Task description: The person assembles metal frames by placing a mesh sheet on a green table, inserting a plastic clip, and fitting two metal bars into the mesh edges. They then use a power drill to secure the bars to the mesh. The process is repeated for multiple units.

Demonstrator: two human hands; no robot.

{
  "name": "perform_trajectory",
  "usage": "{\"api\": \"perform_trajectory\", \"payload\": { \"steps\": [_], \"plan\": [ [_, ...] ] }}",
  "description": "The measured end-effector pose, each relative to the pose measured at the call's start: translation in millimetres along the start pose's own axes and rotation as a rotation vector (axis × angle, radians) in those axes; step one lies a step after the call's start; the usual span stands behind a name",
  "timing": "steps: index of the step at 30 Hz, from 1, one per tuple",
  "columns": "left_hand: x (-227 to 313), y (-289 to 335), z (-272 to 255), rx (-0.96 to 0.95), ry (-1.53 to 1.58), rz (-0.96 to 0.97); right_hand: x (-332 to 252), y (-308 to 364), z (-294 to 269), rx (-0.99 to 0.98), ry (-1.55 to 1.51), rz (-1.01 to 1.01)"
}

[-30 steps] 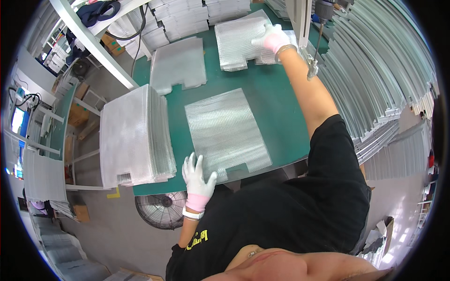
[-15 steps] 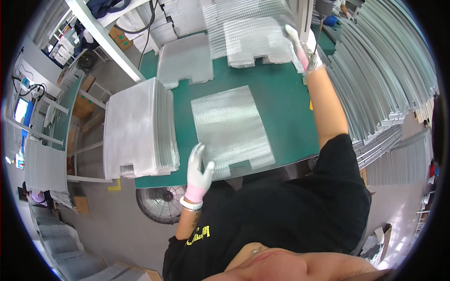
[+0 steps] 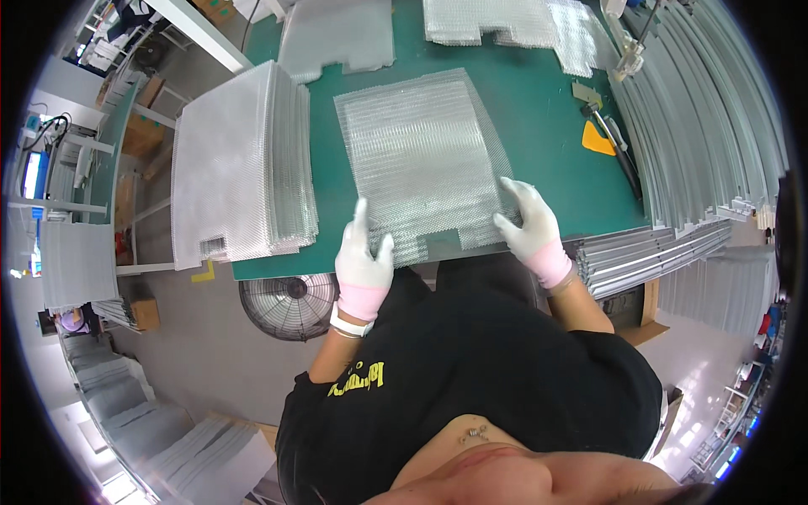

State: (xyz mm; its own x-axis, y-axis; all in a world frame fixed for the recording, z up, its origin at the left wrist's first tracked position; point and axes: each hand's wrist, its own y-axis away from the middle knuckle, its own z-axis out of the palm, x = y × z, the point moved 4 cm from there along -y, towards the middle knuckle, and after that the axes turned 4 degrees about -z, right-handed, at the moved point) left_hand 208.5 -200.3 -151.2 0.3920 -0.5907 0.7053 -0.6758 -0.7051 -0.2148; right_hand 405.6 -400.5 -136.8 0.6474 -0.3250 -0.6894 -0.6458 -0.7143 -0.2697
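Silvery mesh sheets [image 3: 425,156] lie in front of me, one on another slightly out of line; a strip of a second sheet shows along the right edge. Their near edge has a notch. My left hand [image 3: 364,265], in a white glove with a pink cuff, is at the near left edge, fingers stretched and thumb apart. At the near right edge is my right hand [image 3: 534,236], gloved alike, its fingers and thumb spread. Neither hand is closed round a sheet; whether the fingertips press on the edges, I cannot tell.
A tall stack of mesh sheets [image 3: 223,168] stands at the table's left. More sheets lie at the back left [image 3: 337,38] and back right [image 3: 492,18]. A dark-handled tool [image 3: 621,160] and a yellow piece [image 3: 596,139] lie right on the green table [image 3: 551,143]. A fan [image 3: 290,307] stands below.
My right hand has come back from the far stack to the near right edge. The front sheet now has another layer over or under it. My view has shifted nearer to me.
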Motion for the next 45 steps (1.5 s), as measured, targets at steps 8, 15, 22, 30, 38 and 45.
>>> {"api": "perform_trajectory", "payload": {
  "steps": [8,15,22,30,38,45],
  "plan": [
    [-12.7,1.7,12.2,-0.033,-0.147,0.022,9.0,12.8,25.5,0.045,0.058,0.033],
    [-28.5,-0.2,29.3,-0.111,-0.270,-0.035,11.7,18.2,42.5,-0.009,0.171,0.142],
    [-34.4,-0.4,35.5,-0.108,-0.299,-0.027,10.7,18.0,45.9,-0.062,0.280,0.173],
    [-40.7,0.3,36.4,-0.104,-0.281,0.008,7.2,12.8,43.1,-0.135,0.289,0.219],
    [-25.0,-5.8,27.2,-0.177,-0.394,-0.138,9.7,0.9,22.6,-0.216,0.462,0.130],
    [-37.6,-12.6,27.0,-0.227,-0.615,0.251,2.8,-73.9,-8.8,-0.091,0.482,-0.146]
  ]
}}
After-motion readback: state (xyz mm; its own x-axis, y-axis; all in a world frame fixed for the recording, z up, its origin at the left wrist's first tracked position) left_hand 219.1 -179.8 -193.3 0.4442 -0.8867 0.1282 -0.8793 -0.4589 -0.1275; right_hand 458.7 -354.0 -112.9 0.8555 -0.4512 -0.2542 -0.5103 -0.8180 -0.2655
